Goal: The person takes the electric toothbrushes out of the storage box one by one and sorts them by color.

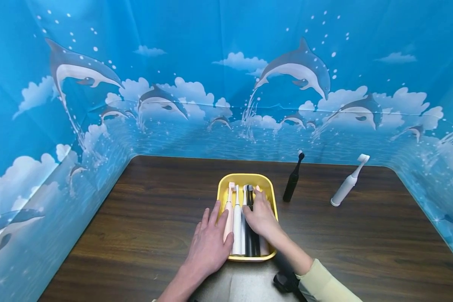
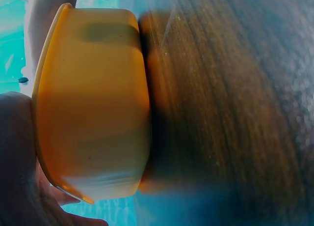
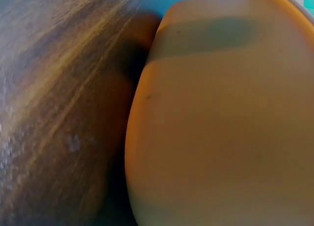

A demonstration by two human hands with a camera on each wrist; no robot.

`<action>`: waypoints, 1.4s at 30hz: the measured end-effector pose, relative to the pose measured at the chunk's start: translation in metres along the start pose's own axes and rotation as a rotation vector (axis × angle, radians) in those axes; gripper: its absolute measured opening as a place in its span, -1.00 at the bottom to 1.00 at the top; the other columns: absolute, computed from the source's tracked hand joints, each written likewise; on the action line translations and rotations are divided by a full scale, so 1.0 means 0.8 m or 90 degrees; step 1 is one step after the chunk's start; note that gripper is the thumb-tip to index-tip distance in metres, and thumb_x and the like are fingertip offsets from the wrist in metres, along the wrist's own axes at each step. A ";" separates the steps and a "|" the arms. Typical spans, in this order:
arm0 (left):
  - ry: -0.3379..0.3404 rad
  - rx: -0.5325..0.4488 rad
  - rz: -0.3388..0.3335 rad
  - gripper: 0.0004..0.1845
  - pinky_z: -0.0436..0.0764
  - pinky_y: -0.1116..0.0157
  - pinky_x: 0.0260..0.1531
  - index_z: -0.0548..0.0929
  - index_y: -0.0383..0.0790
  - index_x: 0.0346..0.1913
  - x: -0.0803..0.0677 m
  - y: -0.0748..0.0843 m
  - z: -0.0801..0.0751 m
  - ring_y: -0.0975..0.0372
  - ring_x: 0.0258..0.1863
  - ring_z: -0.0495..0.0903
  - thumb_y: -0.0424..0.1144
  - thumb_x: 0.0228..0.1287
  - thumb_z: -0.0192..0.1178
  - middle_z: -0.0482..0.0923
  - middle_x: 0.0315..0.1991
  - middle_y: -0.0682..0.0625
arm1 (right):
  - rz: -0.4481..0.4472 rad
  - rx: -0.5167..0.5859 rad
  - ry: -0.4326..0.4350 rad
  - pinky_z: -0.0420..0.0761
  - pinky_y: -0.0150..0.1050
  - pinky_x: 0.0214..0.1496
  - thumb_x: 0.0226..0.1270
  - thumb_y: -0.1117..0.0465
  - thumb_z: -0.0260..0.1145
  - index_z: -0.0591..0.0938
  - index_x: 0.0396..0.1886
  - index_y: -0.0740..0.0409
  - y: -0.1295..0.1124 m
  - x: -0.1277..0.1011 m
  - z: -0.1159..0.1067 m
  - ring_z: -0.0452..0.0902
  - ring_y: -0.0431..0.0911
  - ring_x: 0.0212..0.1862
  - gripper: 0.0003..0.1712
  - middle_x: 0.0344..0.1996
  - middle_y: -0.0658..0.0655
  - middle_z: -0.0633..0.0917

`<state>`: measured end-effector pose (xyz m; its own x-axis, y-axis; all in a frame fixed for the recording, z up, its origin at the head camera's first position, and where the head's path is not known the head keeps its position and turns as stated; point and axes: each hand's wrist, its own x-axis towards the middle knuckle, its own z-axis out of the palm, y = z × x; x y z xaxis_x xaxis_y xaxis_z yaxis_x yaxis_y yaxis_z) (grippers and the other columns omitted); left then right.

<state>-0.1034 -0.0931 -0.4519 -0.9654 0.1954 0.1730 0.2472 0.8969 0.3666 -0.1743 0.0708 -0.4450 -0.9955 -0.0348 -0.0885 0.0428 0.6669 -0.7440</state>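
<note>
A yellow tray (image 1: 247, 175) on the table holds a row of electric toothbrushes, their heads towards the far end. From the left lie a pink toothbrush (image 1: 228, 216), white toothbrushes (image 1: 237, 230) and black toothbrushes (image 1: 253, 243); another pink toothbrush (image 1: 264, 247) is at the right, mostly under my right hand. My left hand (image 1: 210, 247) rests along the tray's left rim with its fingers extended. Over the right half of the tray reaches my right hand (image 1: 262, 216), thumb near the black handles and fingertips by the toothbrush heads. I cannot tell whether it grips a toothbrush.
To the right of the tray stand a black electric toothbrush (image 1: 292, 182) and, farther right, a white electric toothbrush (image 1: 345, 188). The dark wooden table (image 1: 143, 218) is enclosed by a blue dolphin-print curtain (image 1: 200, 50). A black object (image 1: 283, 282) is beside the right sleeve.
</note>
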 end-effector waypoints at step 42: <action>-0.020 0.005 -0.018 -0.35 0.38 -0.29 0.24 0.45 -0.19 0.46 0.001 0.002 -0.001 -0.35 0.45 0.19 -0.02 0.37 0.18 0.10 0.61 -0.14 | -0.100 0.037 -0.148 0.62 -0.19 -0.30 0.38 0.26 0.40 0.62 0.00 0.21 -0.004 -0.030 -0.053 0.57 -0.11 -0.31 -0.75 -0.31 0.05 0.67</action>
<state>-0.1038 -0.0923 -0.4504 -0.9740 0.1826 0.1343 0.2199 0.9055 0.3630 -0.1540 0.1011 -0.4123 -0.9445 -0.3082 -0.1138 -0.0988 0.5967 -0.7963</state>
